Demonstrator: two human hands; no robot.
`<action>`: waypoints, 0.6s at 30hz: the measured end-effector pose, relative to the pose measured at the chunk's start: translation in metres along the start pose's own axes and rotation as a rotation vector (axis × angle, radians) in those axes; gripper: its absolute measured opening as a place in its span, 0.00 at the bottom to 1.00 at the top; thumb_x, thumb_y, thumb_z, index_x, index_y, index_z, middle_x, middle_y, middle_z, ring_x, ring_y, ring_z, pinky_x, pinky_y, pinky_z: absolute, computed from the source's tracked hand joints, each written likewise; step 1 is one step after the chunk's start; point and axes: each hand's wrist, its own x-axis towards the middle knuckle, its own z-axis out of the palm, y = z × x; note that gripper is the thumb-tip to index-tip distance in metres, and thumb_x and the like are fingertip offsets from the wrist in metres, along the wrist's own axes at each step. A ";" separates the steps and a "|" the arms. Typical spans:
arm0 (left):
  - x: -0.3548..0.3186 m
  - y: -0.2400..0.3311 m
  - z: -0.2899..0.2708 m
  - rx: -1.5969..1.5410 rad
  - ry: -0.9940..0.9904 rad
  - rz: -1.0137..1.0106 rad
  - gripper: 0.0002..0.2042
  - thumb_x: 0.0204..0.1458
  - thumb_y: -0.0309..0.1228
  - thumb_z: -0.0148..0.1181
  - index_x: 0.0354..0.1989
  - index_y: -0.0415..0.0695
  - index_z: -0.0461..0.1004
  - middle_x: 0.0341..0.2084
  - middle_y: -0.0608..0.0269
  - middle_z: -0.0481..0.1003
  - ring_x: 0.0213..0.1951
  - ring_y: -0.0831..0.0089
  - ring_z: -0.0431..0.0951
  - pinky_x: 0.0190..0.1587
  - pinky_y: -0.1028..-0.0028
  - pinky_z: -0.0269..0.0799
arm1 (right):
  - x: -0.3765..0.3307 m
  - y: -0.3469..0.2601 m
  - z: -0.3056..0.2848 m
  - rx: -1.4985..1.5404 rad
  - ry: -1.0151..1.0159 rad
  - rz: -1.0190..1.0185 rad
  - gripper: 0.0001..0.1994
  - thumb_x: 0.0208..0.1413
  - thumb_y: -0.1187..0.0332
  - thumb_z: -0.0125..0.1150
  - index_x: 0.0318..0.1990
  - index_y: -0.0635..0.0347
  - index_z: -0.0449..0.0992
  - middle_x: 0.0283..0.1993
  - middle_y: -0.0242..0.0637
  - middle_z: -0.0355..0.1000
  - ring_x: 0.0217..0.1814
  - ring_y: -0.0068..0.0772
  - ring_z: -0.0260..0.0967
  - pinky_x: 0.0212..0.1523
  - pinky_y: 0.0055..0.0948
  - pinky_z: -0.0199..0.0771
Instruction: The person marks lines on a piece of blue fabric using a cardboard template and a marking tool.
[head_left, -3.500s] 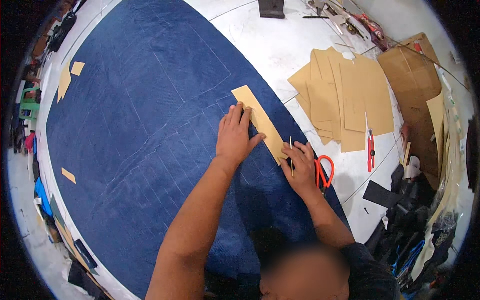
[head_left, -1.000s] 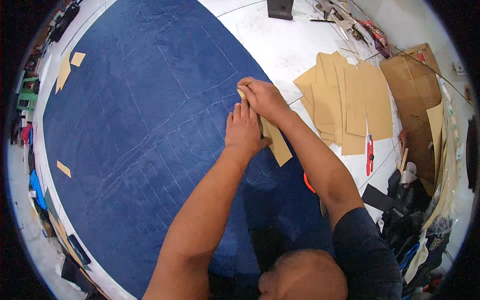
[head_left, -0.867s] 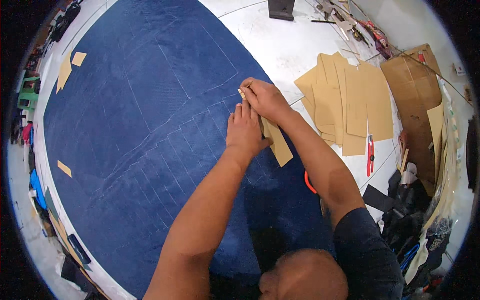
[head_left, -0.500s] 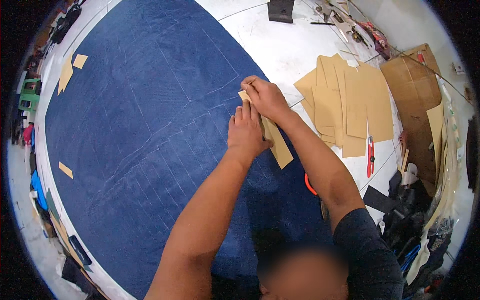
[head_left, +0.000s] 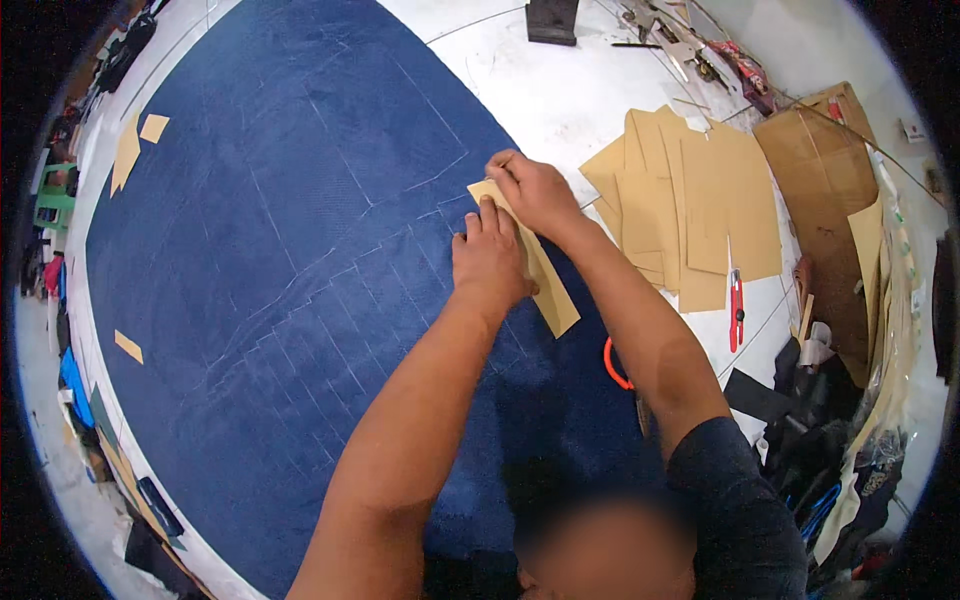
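Beneath my hands a large dark blue fabric (head_left: 330,200), marked with thin pale lines, covers much of the white table. A narrow tan card strip (head_left: 553,292) lies slantwise on it. My left hand (head_left: 490,257) lies spread over the strip, its outstretched fingers holding it down near the upper end. At that end my right hand (head_left: 537,196) is closed in a pinch along the strip's right edge. Whatever sits between those fingertips is too small to make out. Scissors with orange handles (head_left: 617,364) rest on the fabric beside my right forearm, partly covered by it.
Right of the fabric lies a pile of tan card patterns (head_left: 735,200) with a red cutter (head_left: 736,310) at its lower edge. Small card pieces (head_left: 127,158) rest on the fabric's left side. A dark block (head_left: 552,22) stands at the far edge; a cardboard box (head_left: 825,150) is at right.
My right hand has shifted slightly to the right against the strip, so more of its upper end shows. My left hand stays pressed on it. The whole view has drifted a little.
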 end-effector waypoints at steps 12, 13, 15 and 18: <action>0.001 0.002 0.002 0.040 0.047 0.042 0.59 0.30 0.52 0.81 0.71 0.43 0.52 0.68 0.44 0.54 0.65 0.47 0.62 0.61 0.53 0.70 | -0.003 0.015 -0.008 0.033 0.051 -0.006 0.14 0.65 0.59 0.49 0.46 0.59 0.74 0.39 0.53 0.77 0.44 0.58 0.75 0.47 0.49 0.74; 0.001 0.004 0.002 0.039 0.047 0.042 0.59 0.30 0.52 0.81 0.71 0.43 0.52 0.68 0.44 0.54 0.65 0.47 0.62 0.61 0.53 0.70 | -0.002 0.017 -0.008 0.032 0.051 -0.006 0.14 0.65 0.59 0.49 0.46 0.59 0.74 0.39 0.53 0.77 0.44 0.58 0.75 0.47 0.49 0.74; 0.001 0.004 0.001 0.061 0.039 0.045 0.58 0.31 0.52 0.80 0.71 0.43 0.52 0.67 0.44 0.55 0.65 0.48 0.62 0.61 0.53 0.70 | -0.003 0.013 -0.010 -0.029 0.038 0.021 0.13 0.65 0.61 0.51 0.46 0.59 0.76 0.38 0.50 0.78 0.44 0.55 0.76 0.45 0.44 0.74; 0.001 0.004 0.003 0.071 0.043 0.032 0.58 0.31 0.52 0.80 0.71 0.43 0.52 0.69 0.44 0.54 0.65 0.48 0.62 0.61 0.53 0.69 | -0.007 0.014 -0.009 -0.025 0.041 -0.130 0.12 0.65 0.62 0.51 0.46 0.59 0.76 0.41 0.50 0.77 0.44 0.56 0.75 0.45 0.45 0.75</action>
